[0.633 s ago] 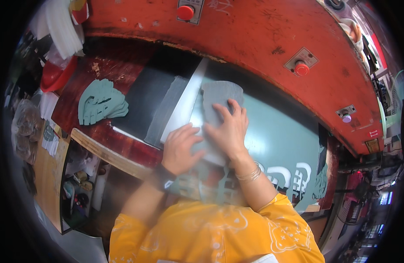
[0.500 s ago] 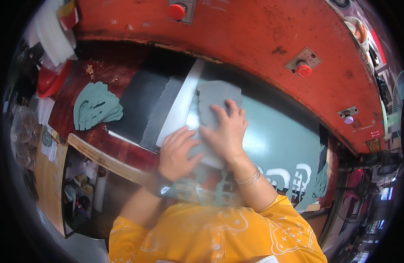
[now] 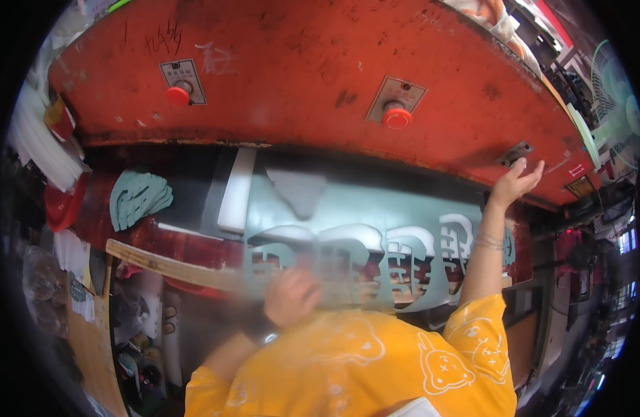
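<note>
My right hand is raised to the right end of the red machine panel, its fingers stretched and apart, holding nothing. Its fingertips lie over the small plate of the right-hand button and hide the button itself. Blurred by motion, my left hand hangs close to my body at the front edge of the table; its fingers are smeared. Beneath the panel lies a pale green sheet with several curved, slotted cut-outs along its near edge. A grey flat piece rests on that sheet, partly in the panel's shadow.
Two red push buttons, one on the left and one in the middle, stick out of the panel. A stack of green cut pieces lies on the left. A white strip borders the sheet. A green fan stands far right.
My right hand has left the grey piece and gone up and right to the panel's end button. My left hand has drawn back toward my body. The view has shifted right.
</note>
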The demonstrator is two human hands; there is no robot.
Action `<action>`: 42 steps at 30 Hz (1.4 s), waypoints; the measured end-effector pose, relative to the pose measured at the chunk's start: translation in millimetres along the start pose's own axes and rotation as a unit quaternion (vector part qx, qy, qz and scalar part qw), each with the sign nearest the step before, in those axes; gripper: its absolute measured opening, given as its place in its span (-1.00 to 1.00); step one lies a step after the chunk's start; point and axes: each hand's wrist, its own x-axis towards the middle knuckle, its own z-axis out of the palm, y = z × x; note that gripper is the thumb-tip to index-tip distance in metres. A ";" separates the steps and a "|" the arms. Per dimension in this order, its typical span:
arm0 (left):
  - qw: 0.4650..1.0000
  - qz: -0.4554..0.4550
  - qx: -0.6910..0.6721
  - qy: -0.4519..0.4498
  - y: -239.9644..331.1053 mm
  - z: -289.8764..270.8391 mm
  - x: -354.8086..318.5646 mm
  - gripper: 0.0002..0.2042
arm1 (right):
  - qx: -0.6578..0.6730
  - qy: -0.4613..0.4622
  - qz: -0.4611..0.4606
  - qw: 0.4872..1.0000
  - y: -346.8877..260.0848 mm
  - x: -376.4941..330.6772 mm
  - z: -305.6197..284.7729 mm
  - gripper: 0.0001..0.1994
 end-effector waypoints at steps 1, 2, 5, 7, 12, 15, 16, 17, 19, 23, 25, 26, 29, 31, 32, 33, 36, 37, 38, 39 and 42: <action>1.000 0.005 0.006 0.013 -9.6 4.7 8.9 -0.88 | -0.021 -0.005 0.004 1.000 8.7 13.1 11.7 -0.38; 1.000 0.004 0.014 0.026 -17.4 8.7 17.6 -0.89 | -0.033 -0.014 0.016 0.999 14.3 16.9 26.8 -0.37; 0.996 0.012 0.032 0.083 -35.3 14.3 47.8 -0.89 | -0.005 -0.040 0.078 0.996 28.7 20.7 41.7 -0.33; 0.996 -0.042 0.033 0.068 -36.3 12.7 62.2 -0.86 | 0.016 -0.076 0.054 0.995 28.9 12.6 30.6 -0.32; 0.992 -0.088 0.086 0.033 -37.8 14.9 91.0 -0.72 | 0.171 -0.175 0.120 0.962 -24.0 -43.9 -31.9 -0.50; 0.986 -0.133 0.098 0.039 -36.5 19.8 88.6 -0.73 | 0.178 -0.551 0.107 0.808 -69.5 -94.9 -75.7 -0.70; 0.985 -0.132 0.099 0.046 -36.5 21.0 87.7 -0.73 | 0.136 -0.691 0.168 0.690 -80.3 -108.6 -86.1 -0.66; 0.986 -0.128 0.096 0.053 -36.3 22.1 86.3 -0.73 | 0.107 -0.726 -0.053 0.677 -90.7 -122.2 -90.1 -0.53; 0.987 -0.126 0.088 0.050 -35.9 22.7 84.9 -0.74 | 0.068 -0.715 -0.098 0.688 -105.3 -136.5 -101.7 -0.37; 0.988 -0.123 0.082 0.050 -32.2 21.8 84.1 -0.75 | 0.040 -0.709 -0.094 0.698 -116.5 -134.5 -105.6 -0.38; 0.988 -0.109 0.083 0.071 -29.7 21.0 83.1 -0.75 | 0.034 -0.707 -0.097 0.700 -120.2 -131.7 -108.1 -0.37; 0.987 -0.120 0.084 0.062 -29.2 21.0 82.4 -0.75 | 0.033 -0.704 -0.104 0.702 -121.5 -131.6 -110.0 -0.36; 0.986 -0.142 0.074 0.048 -29.9 22.8 81.8 -0.76 | 0.028 -0.727 -0.077 0.682 -126.2 -131.6 -114.5 -0.38; 0.986 -0.148 0.053 0.054 -31.5 26.1 80.8 -0.76 | 0.020 -0.756 -0.035 0.654 -127.0 -126.0 -113.1 -0.38; 0.985 -0.153 0.057 0.052 -31.5 28.2 79.2 -0.76 | 0.008 -0.746 -0.112 0.657 -127.8 -122.4 -111.5 -0.37; 0.985 -0.150 0.061 0.055 -30.9 29.7 76.4 -0.75 | 0.026 -0.770 -0.113 0.628 -127.8 -115.7 -108.3 -0.38; 0.988 -0.120 0.065 0.073 -22.0 29.7 61.3 -0.73 | -0.002 -0.861 -0.072 0.503 -130.1 -85.6 -82.5 -0.44; 0.990 -0.102 0.061 0.079 -16.7 26.5 51.6 -0.73 | -0.013 -0.876 -0.046 0.480 -133.4 -77.8 -76.5 -0.46; 0.990 -0.111 0.065 0.049 -10.5 21.9 41.5 -0.73 | 0.004 -0.878 -0.019 0.478 -138.0 -73.0 -67.9 -0.44; 0.987 -0.142 0.076 -0.009 -4.9 15.7 32.7 -0.73 | 0.034 -0.876 0.001 0.481 -144.9 -72.1 -59.8 -0.42; 0.978 -0.165 0.027 -0.125 2.5 -13.4 15.3 -0.74 | 0.180 -0.717 -0.050 0.672 -187.6 -118.5 -33.3 -0.35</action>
